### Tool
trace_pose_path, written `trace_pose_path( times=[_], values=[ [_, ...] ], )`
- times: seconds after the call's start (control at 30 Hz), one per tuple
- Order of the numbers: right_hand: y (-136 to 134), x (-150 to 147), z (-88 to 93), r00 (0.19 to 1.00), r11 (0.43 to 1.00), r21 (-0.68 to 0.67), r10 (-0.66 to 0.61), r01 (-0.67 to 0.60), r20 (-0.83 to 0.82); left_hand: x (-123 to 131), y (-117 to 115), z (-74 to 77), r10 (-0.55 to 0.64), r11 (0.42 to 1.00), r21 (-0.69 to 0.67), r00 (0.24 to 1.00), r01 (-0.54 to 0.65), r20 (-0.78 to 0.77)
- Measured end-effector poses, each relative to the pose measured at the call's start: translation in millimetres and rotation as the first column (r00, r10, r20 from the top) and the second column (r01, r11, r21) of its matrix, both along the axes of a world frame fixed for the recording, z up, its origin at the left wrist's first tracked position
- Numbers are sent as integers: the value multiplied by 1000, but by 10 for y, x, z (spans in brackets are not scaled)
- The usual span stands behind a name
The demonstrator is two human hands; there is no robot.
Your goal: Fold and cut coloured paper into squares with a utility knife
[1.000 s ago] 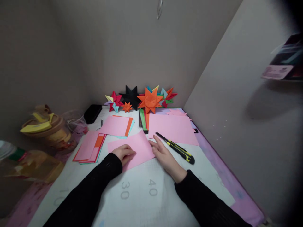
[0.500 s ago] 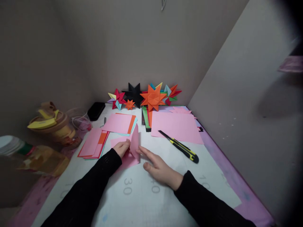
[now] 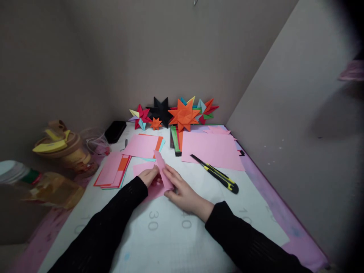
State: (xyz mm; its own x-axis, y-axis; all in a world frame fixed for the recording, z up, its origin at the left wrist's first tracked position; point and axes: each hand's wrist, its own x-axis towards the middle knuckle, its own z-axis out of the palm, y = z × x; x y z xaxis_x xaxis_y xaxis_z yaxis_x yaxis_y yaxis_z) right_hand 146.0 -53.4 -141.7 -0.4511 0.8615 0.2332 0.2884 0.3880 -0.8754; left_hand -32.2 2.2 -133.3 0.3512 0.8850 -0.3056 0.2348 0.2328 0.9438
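Note:
A small pink sheet of paper (image 3: 163,172) is held up between my hands, its raised part curved over. On its left side, my left hand (image 3: 149,176) pinches it, some fingertips hidden behind the paper. My right hand (image 3: 182,191) grips its right edge, the fingers on the outer face and the thumb near the lower corner. Beneath them another piece of pink paper (image 3: 155,193) lies on the table; whether it joins the held part I cannot tell. A yellow and black utility knife (image 3: 217,175) rests to the right of my right hand.
Stacks of coloured paper (image 3: 113,170) lie at the left, with a larger pink sheet (image 3: 213,149) at the right. Folded paper stars (image 3: 184,115) stand along the back wall. A black phone (image 3: 115,131), a jar (image 3: 51,185) and a pot (image 3: 64,148) sit at the far left.
My right hand has moved left and closed on the pink paper. The raised part, upright before, now leans and curls over to the left at its top.

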Motion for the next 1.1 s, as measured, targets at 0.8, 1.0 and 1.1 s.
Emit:
trace_pose_path(
  times=[0.8,1.0,1.1],
  values=[
    [-21,68,-18,997,998,-20,60,-61,-41,-39,25,-68,-19,997,78,999,21,-33],
    [-23,54,-28,997,996,-42,74,-74,-12,-23,20,-28,33,999,34,999,-33,-1],
    [-18,60,-29,997,996,-38,83,-82,2,-8,14,1,45,999,17,999,-46,16]
  ],
)
